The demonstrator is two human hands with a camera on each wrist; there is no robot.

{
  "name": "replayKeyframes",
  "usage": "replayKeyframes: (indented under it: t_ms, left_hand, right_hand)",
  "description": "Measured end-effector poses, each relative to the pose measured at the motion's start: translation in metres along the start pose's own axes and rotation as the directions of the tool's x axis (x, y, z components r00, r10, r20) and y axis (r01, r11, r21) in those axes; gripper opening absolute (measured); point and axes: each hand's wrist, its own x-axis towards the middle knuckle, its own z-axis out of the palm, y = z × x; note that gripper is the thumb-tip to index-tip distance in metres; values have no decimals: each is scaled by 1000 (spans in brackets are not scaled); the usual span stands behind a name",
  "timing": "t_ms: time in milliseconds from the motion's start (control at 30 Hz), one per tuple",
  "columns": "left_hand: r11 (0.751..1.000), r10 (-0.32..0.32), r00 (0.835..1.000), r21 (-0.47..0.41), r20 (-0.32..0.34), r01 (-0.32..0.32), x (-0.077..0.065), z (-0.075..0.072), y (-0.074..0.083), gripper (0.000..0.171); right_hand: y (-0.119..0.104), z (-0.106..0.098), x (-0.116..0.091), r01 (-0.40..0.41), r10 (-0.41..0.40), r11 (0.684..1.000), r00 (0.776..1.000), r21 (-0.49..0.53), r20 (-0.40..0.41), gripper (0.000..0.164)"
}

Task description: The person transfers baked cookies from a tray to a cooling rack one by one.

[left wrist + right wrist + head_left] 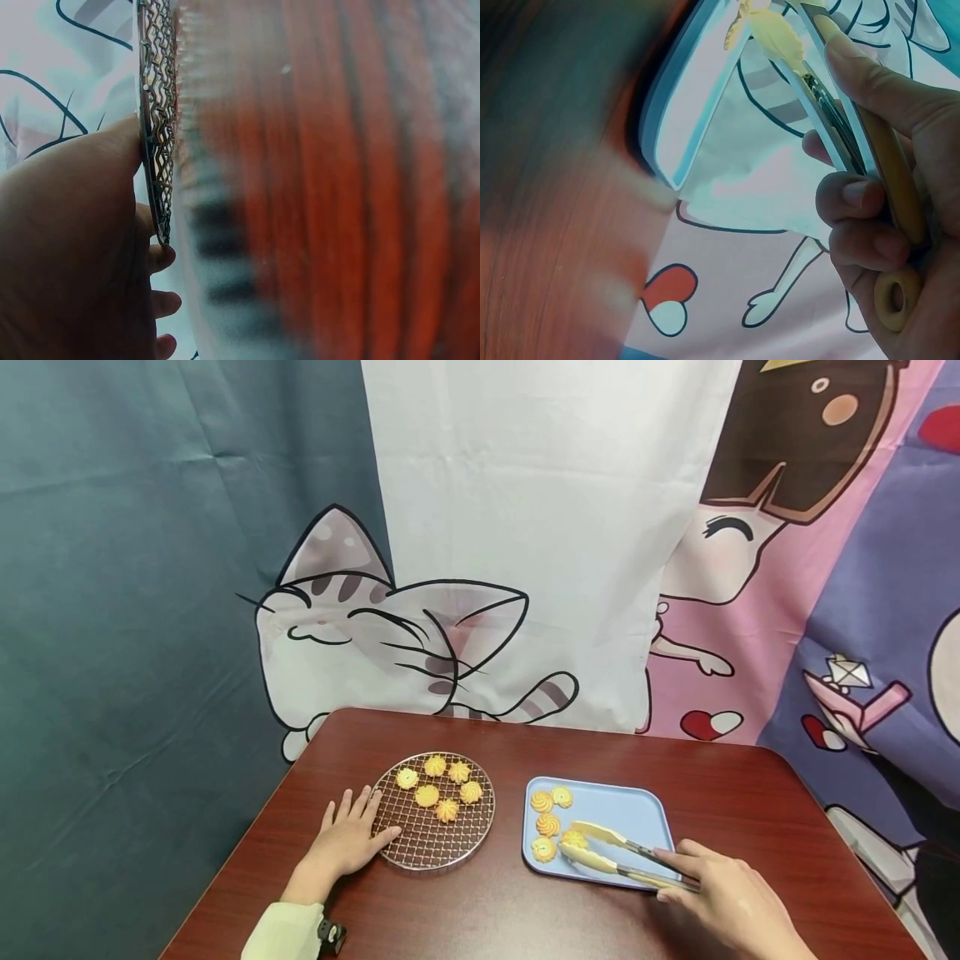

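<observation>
The left hand is spread, touching the rack, maybe to hold it still; 6 cookies sit there. The right hand grips tongs, likely so skin needn't touch the cookie between their tips, near 4 others at the left side of the tray.

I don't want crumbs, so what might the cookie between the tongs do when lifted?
The cookie is probably light, being small beside the tray. Its baked-looking surface suggests it could crumble if squeezed hard. Its ridges may help the tongs grip.
</observation>
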Motion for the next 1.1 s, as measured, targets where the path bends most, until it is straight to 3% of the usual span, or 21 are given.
replayKeyframes:
  t_ms: [567, 1100]
  left_hand:
    - [1000, 5, 1000, -13, -8, -5, -2, 0, 1, 84]
    - [1000, 8, 1000, -9, -12, -9, -2, -1, 2, 83]
  right_hand:
    - [-12, -3, 9, 40, -40, 999, 999, -24, -1, 49]
    - [-24, 1, 25, 203, -204, 979, 974, -26, -97, 45]
